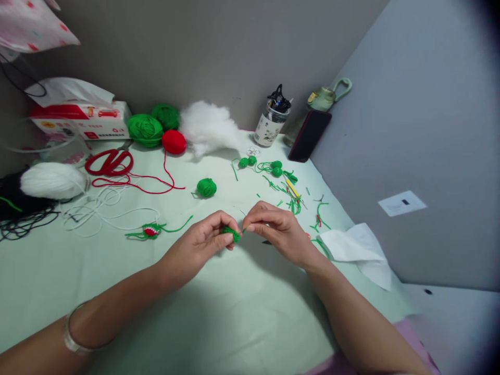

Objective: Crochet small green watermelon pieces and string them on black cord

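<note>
Presently: Two-Handed Work Between Grey Panels (234,52) and Table Edge

The table (211,323) has a pale green cover. At its left rear stands the tissue box (80,121); white stuffing (209,127) occupies the rear centre. A dark phone (310,136) stands tilted in front of a bottle (323,98). The left hand (203,239) and right hand (279,229) are above the table, close together. Left thumb and fingers are clamped on the green crochet piece (235,236), located between the two hands. Right thumb and index finger are together, pinching a green strand (244,230) just beside it. A white tissue (353,244) lies crumpled near the right forearm. Red-handled scissors (112,161) lie at left, near the white yarn ball (52,179). A small green yarn ball (207,187) rests behind the hands. A red, white and green crocheted item (150,230) lies left of the left hand. Beyond the right hand, a yellow-handled tool (292,187) lies among green yarn scraps (295,205).
</note>
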`<state>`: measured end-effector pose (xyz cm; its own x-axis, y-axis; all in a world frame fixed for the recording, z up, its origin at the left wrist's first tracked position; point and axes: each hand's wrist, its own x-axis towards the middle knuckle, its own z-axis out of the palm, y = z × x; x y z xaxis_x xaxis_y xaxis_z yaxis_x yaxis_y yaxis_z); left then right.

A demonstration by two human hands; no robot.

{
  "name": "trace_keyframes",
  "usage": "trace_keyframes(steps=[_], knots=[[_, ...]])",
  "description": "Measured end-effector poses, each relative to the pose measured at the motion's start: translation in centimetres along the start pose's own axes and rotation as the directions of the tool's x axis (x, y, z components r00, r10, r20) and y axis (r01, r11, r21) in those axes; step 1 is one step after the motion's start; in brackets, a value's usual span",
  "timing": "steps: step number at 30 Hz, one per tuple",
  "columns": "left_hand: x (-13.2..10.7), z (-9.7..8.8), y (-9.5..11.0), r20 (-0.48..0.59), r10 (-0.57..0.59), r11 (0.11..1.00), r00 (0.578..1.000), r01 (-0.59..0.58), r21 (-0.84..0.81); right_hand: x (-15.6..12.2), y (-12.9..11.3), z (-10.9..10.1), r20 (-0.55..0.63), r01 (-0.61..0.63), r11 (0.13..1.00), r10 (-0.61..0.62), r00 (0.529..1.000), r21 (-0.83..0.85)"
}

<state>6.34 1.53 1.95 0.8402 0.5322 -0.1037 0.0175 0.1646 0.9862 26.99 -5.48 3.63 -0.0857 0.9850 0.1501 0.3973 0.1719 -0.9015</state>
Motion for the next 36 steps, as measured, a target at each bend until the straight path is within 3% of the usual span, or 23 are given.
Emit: trace_keyframes(steps=[6,13,23,27,31,34,36], knots=[[0.0,0.1,-0.2,-0.014,-0.052,0.999,0.999,0.052,-0.007,0.1,0.1,-0.5,-0.006,0.023,0.999,-0.023,1.000,-0.034],[0.0,0.0,-0.1,0.037,0.002,1.000,0.999,-0.002,-0.006,0.1,0.1,-0.3,0.048,-0.009,0.999,0.007,0.999,0.031],[0.0,0.2,-0.1,-0.052,-0.084,0.995,0.995,0.081,-0.057,0.2,0.2,0.7,-0.040,-0.067,0.992,0.071,0.997,0.105],[0.1,0.2,0.0,-0.057,-0.092,0.993,0.994,0.088,-0.080,0.1,-0.2,0.9,-0.025,-0.093,0.991,0.096,0.995,0.098],[0.2,0.1,-0.2,-0.066,-0.091,0.993,0.994,0.086,-0.079,-0.2,-0.6,1.4,-0.079,-0.058,0.996,0.063,0.995,0.063],[0.2,0.1,-0.2,-0.134,-0.103,0.992,0.986,0.092,-0.080,-0.3,-0.6,1.6,-0.176,-0.006,0.999,-0.002,0.984,-0.046],[0.2,0.3,-0.2,-0.188,-0.108,0.993,0.976,0.094,-0.077,-0.4,-0.6,1.7,-0.167,0.053,0.989,-0.076,0.983,-0.140]])
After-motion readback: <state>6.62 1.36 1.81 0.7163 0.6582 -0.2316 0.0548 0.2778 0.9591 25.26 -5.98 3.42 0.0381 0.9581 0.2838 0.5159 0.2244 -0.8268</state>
